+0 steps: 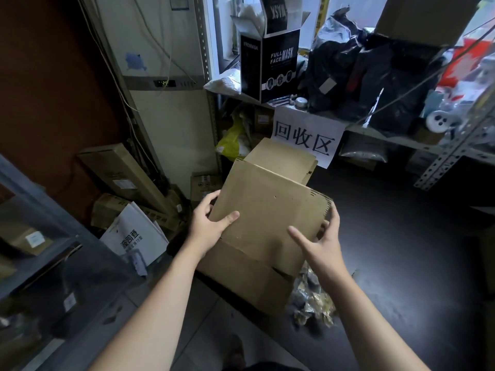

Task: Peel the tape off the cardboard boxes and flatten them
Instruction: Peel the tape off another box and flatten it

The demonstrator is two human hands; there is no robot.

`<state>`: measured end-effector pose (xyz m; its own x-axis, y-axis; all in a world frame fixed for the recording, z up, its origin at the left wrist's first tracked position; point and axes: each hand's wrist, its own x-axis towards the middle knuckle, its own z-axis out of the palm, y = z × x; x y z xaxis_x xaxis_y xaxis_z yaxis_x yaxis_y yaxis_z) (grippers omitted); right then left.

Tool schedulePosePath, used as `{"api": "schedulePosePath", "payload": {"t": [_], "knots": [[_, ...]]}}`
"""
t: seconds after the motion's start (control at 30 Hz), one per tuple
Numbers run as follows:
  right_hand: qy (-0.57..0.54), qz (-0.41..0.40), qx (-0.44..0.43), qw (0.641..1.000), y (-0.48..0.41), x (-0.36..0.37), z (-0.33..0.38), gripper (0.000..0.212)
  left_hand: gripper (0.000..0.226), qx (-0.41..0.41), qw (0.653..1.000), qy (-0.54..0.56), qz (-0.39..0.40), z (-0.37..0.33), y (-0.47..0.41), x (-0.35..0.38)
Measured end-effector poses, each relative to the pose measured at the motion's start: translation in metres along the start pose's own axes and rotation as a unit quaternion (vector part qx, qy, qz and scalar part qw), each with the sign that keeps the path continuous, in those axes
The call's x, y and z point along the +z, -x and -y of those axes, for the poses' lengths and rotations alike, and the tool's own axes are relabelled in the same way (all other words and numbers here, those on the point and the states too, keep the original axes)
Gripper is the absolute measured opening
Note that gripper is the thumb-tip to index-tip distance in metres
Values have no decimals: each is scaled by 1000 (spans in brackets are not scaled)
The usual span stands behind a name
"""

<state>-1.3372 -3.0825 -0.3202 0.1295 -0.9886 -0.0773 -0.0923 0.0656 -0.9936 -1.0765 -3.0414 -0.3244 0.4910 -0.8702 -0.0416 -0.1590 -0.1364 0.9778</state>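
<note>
1 box (267, 210) in L hand (209, 223), R hand (321, 242).

Cardboard box (267, 210) between both hands.

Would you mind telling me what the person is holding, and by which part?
A flattened cardboard box, held by both hands: the left hand grips its left edge with the thumb on top, the right hand grips its right edge.
</note>
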Motion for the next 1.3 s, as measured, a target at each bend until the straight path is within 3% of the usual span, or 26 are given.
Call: {"api": "schedulePosePath", "payload": {"t": [0.1,0.23,0.47,0.57,0.67,0.83,1.07,1.3], "knots": [[46,58,39,997,6,6,-14,123,53,13,998,33,-46,-10,-5,1],[40,66,47,996,6,12,-28,123,62,20,1000,7,-18,-17,-16,-2],[-9,-48,9,999,-13,10,-15,84,101,-9,995,-60,82,-30,-10,-24],[-9,-76,2,997,-24,14,-13,74,107,-39,996,-46,70,-15,-11,-26],[-13,-95,6,995,-34,21,-18,69,98,-58,998,-16,25,0,-17,-19],[-14,-100,23,995,-63,33,-21,67,78,-56,998,-30,17,9,-53,-11],[57,-105,75,990,-125,56,-21,77,70,-34,998,-39,41,7,-147,1],[132,-194,110,966,-191,82,-23,76,69,-30,991,-59,115,10,-239,25]]}}
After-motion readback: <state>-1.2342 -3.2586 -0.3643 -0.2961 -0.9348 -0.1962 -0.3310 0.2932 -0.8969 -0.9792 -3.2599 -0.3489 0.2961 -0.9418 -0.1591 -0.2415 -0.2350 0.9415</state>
